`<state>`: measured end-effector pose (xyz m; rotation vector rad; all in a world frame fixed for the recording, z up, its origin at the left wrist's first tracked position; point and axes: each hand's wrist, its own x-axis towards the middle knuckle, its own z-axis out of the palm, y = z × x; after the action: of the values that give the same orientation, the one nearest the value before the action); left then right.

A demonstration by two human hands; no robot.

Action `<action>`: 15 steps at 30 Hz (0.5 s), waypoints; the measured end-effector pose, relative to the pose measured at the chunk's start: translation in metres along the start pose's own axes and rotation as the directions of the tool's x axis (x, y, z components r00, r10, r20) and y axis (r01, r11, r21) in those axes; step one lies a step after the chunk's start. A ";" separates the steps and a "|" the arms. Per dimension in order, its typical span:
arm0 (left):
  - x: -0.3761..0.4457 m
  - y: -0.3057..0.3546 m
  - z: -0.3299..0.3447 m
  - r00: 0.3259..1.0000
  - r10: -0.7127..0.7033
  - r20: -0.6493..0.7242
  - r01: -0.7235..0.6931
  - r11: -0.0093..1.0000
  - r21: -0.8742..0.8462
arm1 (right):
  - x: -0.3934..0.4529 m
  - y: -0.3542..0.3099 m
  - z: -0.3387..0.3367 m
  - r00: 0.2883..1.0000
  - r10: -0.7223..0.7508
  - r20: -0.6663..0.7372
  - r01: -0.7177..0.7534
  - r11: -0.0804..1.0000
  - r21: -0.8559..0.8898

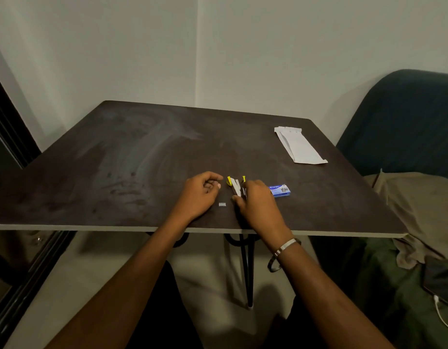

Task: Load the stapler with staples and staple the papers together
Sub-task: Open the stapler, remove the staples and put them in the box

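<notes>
The yellow stapler lay hinged open near the front edge of the dark table, gripped by the right hand. Just left of the stapler, the left hand curled loosely, apparently holding nothing, above a small staple strip. Right of the stapler sat the blue staple box; the folded papers lay well beyond it.

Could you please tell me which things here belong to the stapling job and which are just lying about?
For the job: stapler, opened, held by right hand; staple strip; staple box; folded papers.

Lying about: phone with white cable, olive cloth, dark chair.
</notes>
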<state>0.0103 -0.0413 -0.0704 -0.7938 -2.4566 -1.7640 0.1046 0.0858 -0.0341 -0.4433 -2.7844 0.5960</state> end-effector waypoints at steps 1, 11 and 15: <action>-0.002 0.000 -0.001 1.000 0.001 0.010 -0.001 1.000 -0.005 | 0.005 -0.003 0.001 1.000 0.009 -0.001 -0.009 1.000 0.012; 0.001 0.000 -0.006 0.998 0.057 0.008 -0.057 0.995 0.079 | 0.025 -0.019 0.000 0.996 -0.030 0.089 0.009 0.973 0.232; 0.002 0.001 -0.009 0.995 0.082 -0.056 -0.072 0.984 0.160 | 0.021 -0.010 0.004 0.989 -0.091 0.116 0.052 0.952 0.301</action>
<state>0.0062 -0.0481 -0.0657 -0.7954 -2.4530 -1.5220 0.0817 0.0824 -0.0293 -0.2457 -2.7479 1.0413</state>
